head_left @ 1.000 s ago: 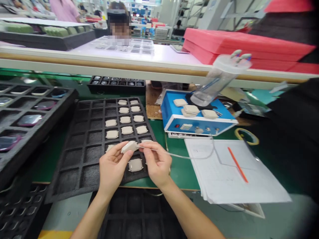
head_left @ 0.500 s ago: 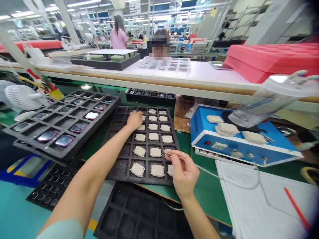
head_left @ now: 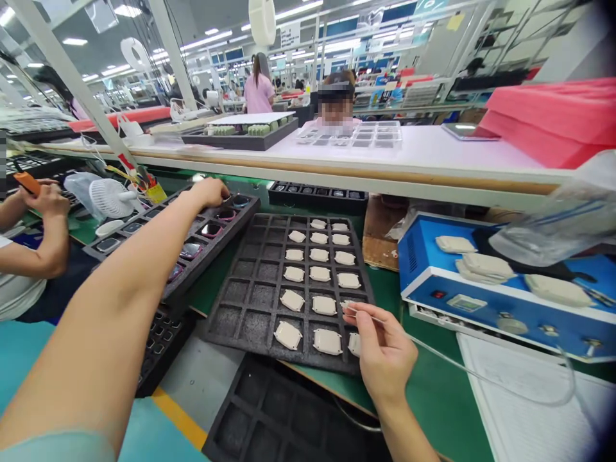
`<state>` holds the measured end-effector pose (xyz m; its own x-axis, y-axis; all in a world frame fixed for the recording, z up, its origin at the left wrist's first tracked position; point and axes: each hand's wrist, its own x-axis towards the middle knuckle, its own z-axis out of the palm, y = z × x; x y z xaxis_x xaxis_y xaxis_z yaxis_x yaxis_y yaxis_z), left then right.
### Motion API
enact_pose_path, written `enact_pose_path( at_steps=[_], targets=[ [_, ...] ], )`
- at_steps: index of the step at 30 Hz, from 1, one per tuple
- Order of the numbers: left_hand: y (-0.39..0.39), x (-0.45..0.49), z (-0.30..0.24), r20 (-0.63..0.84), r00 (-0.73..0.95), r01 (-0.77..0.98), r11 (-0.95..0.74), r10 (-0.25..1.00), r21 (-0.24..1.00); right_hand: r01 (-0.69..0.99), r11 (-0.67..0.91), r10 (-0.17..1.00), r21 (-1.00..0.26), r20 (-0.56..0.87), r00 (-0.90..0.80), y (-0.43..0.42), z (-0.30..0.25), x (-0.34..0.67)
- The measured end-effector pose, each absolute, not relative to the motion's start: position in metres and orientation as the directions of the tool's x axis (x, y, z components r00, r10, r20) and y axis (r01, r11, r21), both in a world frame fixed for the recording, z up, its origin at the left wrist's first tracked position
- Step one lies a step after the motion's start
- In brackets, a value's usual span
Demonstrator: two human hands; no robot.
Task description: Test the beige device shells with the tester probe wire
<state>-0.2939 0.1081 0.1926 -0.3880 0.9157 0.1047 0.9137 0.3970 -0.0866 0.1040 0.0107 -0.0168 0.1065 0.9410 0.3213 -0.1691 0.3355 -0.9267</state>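
My left hand [head_left: 212, 191] reaches to the far end of the left black tray [head_left: 179, 282], fingers bent down and closed; what they touch is mostly hidden. In that tray sit dark glossy watch-like parts with purple edges, such as the glossy part [head_left: 212, 229]. My right hand [head_left: 387, 356] is closed around a thin clear tube [head_left: 433, 354], its tip over the right edge of the middle black tray [head_left: 250, 301]. Beige pad-like pieces [head_left: 324, 305] fill the right columns of this tray, one per pocket, some tilted.
A blue control box [head_left: 462, 295] stands at right with beige pieces on top. A white shelf [head_left: 433, 154] crosses behind. Another black tray [head_left: 269, 410] lies below the bench edge. A co-worker's hands [head_left: 45, 202] hold an orange tool at left; a small fan [head_left: 113, 197] stands nearby.
My left hand has left the middle tray and moved left to the far end of the left tray. My right hand keeps the tube. The view has turned left.
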Motion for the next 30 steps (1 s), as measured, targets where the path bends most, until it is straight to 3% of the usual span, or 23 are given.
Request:
enact_pose_path(
  at_steps=[6,11,14,16,19,21,23,26,30],
  targets=[
    [0.105,-0.308,0.185,0.162,-0.378,0.920,0.389,0.911,-0.038,-0.167,0.327,0.944,-0.930,0.313,0.105,0.012,-0.019,0.103],
    [0.068,-0.268,0.196,0.271,-0.343,0.934,0.358,0.900,-0.009,-0.198,0.332,0.942,-0.922,0.313,0.122,0.011,-0.020,0.102],
    [0.022,-0.207,0.173,0.373,-0.262,0.940,0.147,0.890,0.309,-0.210,0.344,0.938,-0.915,0.325,0.119,0.011,-0.018,0.102],
    [-0.006,-0.159,0.140,0.390,-0.302,0.787,-0.004,0.870,0.617,-0.207,0.377,0.925,-0.903,0.357,0.131,0.012,-0.018,0.103],
    [-0.024,-0.090,0.081,0.198,-0.450,0.268,-0.080,0.871,0.960,-0.194,0.425,0.904,-0.884,0.405,0.136,0.014,-0.018,0.104],
    [-0.021,-0.053,0.048,0.048,-0.473,-0.074,-0.094,0.880,0.993,-0.180,0.447,0.894,-0.876,0.428,0.137,0.015,-0.020,0.104],
    [-0.013,-0.029,0.026,-0.019,-0.476,-0.260,-0.119,0.879,0.958,-0.172,0.462,0.886,-0.870,0.443,0.140,0.016,-0.020,0.104],
    [-0.006,-0.013,0.009,-0.063,-0.485,-0.355,-0.130,0.872,0.926,-0.191,0.471,0.882,-0.861,0.454,0.127,0.018,-0.021,0.104],
    [-0.010,-0.010,0.003,-0.041,-0.500,-0.351,-0.159,0.865,0.923,-0.154,0.461,0.887,-0.874,0.457,0.066,0.020,-0.022,0.106]
  ],
)
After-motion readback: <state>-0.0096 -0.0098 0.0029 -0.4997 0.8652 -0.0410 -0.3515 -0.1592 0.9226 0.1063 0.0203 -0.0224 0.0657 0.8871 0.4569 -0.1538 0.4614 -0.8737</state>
